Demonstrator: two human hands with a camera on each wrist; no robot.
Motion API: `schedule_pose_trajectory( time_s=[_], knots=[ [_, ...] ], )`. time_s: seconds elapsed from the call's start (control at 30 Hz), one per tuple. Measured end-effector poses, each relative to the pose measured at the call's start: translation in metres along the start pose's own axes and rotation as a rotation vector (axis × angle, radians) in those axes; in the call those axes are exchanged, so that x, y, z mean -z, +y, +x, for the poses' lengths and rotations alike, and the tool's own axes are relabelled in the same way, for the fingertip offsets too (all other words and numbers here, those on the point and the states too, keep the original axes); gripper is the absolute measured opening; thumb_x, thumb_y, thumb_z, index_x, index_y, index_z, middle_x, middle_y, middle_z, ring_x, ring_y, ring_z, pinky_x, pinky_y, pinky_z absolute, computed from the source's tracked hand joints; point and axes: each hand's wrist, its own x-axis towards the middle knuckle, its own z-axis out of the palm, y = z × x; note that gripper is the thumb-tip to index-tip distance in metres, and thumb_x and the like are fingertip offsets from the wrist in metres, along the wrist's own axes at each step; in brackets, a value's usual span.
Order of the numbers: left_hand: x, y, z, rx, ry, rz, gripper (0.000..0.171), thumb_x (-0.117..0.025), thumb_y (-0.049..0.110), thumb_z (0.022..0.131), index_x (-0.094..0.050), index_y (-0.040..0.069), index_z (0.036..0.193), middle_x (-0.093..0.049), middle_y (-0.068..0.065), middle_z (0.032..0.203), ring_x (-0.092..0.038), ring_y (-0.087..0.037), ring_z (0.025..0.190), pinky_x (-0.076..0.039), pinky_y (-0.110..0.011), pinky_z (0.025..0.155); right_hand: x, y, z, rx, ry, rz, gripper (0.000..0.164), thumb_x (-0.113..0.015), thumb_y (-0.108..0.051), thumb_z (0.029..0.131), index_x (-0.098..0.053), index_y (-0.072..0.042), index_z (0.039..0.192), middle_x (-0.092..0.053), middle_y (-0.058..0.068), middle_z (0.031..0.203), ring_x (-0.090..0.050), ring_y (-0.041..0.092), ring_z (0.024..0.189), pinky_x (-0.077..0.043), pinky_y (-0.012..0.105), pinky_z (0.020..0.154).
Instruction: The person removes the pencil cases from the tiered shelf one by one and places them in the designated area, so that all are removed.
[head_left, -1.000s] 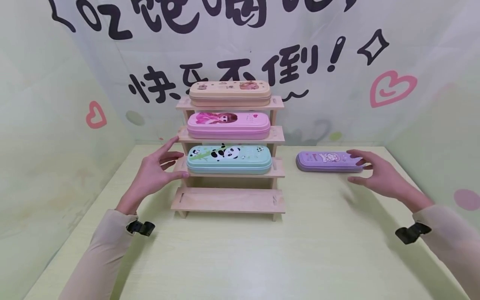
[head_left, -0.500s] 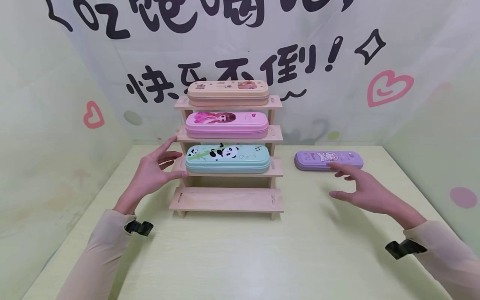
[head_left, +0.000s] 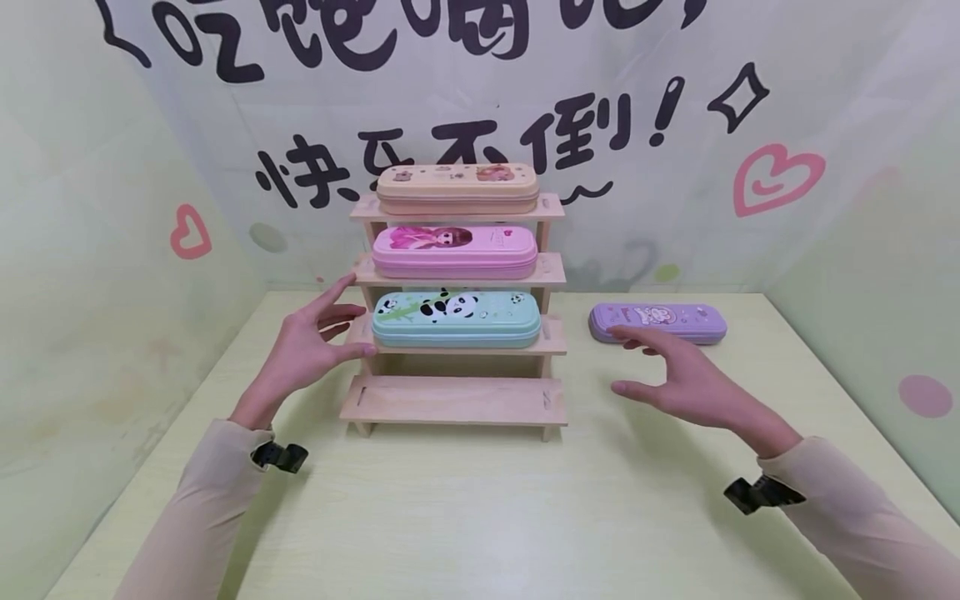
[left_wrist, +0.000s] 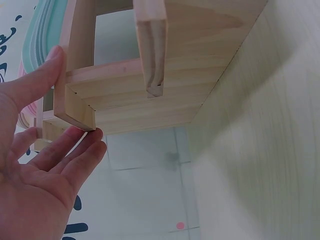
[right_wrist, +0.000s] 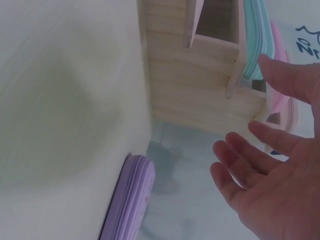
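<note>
A stepped wooden stand [head_left: 453, 402] carries three zipped pencil cases on its upper steps. They are a peach case [head_left: 457, 190] at the top, a pink case [head_left: 498, 242] with a doll print, and a mint panda case [head_left: 502, 310]. My left hand [head_left: 309, 343] holds the stand's left side, thumb on the front of one step and fingers behind it in the left wrist view. My right hand [head_left: 693, 379] is in the air to the right of the stand, fingers spread and holding nothing. Partly behind it lies a purple pencil case [head_left: 660, 315] on the table.
The stand's lowest step is bare. A pale wooden table [head_left: 465, 517] lies under everything. Behind stands a white cloth backdrop [head_left: 645, 208] with black lettering and pink hearts, and light printed walls flank both sides.
My right hand has moved left and a little toward me, away from the right end of the purple pencil case. My left hand keeps its place on the stand.
</note>
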Motion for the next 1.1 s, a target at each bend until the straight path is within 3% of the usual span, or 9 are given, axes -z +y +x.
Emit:
schedule_pose_trajectory(
  time_s=[0.13, 0.5, 0.67, 1.1],
  knots=[
    [0.0, 0.0, 0.0, -0.003, 0.0, 0.006, 0.11, -0.096, 0.015, 0.08, -0.031, 0.032, 0.167, -0.066, -0.017, 0.136, -0.06, -0.037, 0.131, -0.05, -0.052, 0.111, -0.004, -0.011, 0.01, -0.031, 0.001, 0.02, 0.071, -0.086, -0.024, 0.091, -0.054, -0.005, 0.151, -0.058, 0.014, 0.148, -0.058, 0.04, 0.128, -0.045, 0.062, 0.11],
    [0.0, -0.001, 0.0, -0.012, 0.001, 0.007, 0.111, -0.096, 0.015, 0.079, -0.031, 0.032, 0.167, -0.067, -0.016, 0.136, -0.061, -0.035, 0.131, -0.051, -0.049, 0.11, -0.018, -0.032, 0.041, -0.041, -0.021, 0.038, 0.072, -0.085, -0.03, 0.092, -0.053, -0.011, 0.153, -0.056, 0.01, 0.152, -0.056, 0.036, 0.134, -0.046, 0.058, 0.115],
    [0.0, -0.001, 0.0, -0.014, 0.0, 0.005, 0.111, -0.096, 0.014, 0.079, -0.031, 0.032, 0.167, -0.067, -0.016, 0.136, -0.061, -0.035, 0.13, -0.051, -0.046, 0.11, -0.023, -0.04, 0.055, -0.025, -0.004, 0.034, 0.072, -0.085, -0.031, 0.091, -0.054, -0.009, 0.152, -0.056, 0.012, 0.152, -0.057, 0.038, 0.131, -0.048, 0.058, 0.113],
    [0.003, -0.005, 0.0, -0.016, -0.015, -0.024, 0.109, -0.095, 0.015, 0.081, -0.031, 0.035, 0.167, -0.066, -0.015, 0.139, -0.06, -0.034, 0.132, -0.05, -0.044, 0.11, -0.035, -0.048, 0.082, 0.033, 0.028, 0.105, 0.071, -0.088, -0.024, 0.087, -0.057, -0.009, 0.149, -0.063, 0.006, 0.141, -0.059, 0.027, 0.126, -0.051, 0.047, 0.107]
  ],
)
